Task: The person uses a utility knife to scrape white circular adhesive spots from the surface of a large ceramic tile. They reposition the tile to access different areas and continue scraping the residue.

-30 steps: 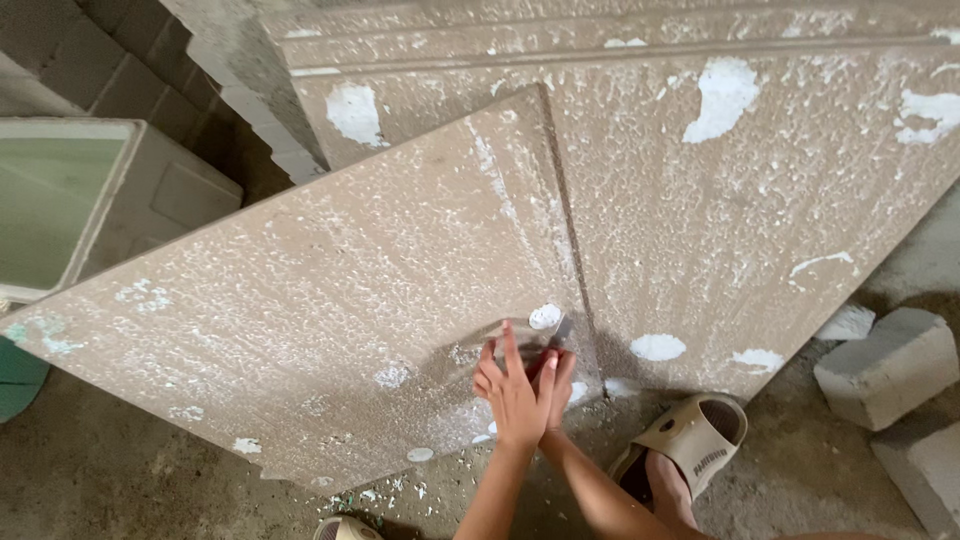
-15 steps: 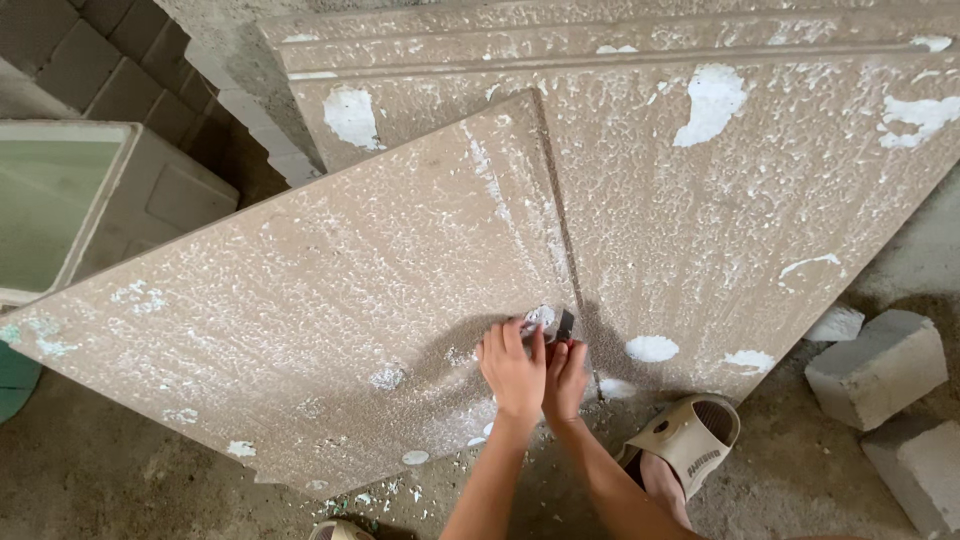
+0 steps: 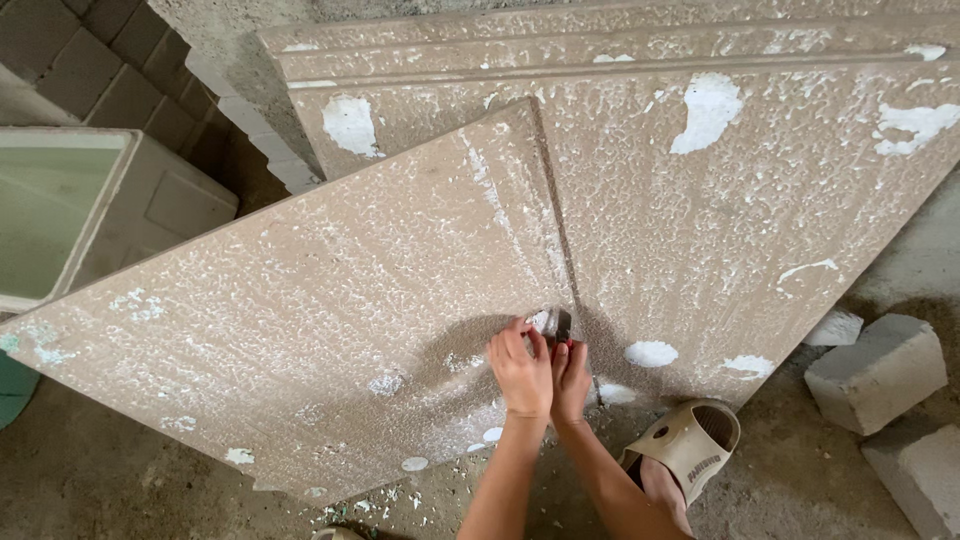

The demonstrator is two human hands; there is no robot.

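I take the front board as my landmark: a brown slab flecked with white plaster, leaning against other boards stacked behind it. My left hand and right hand sit together at the board's right edge, low down, both curled shut around a small scraper with a metal blade and a red grip that barely shows between the fingers. The blade tip rests on the board's surface right beside a white plaster blob, just above my knuckles.

To do this scraping well, I judge that the blade should lie shallow against the board, so it shears under the blob rather than gouging the brown face. The left hand pressing over the right gives the downward force; I would keep that pressure steady and push in short strokes away from my body. The leaning board could slide at its foot, so I would keep the force into its face, not along it.

Right of the board's lower corner is my foot in a tan sandal; further right lie grey concrete blocks. White chips litter the floor below the board's lower edge.
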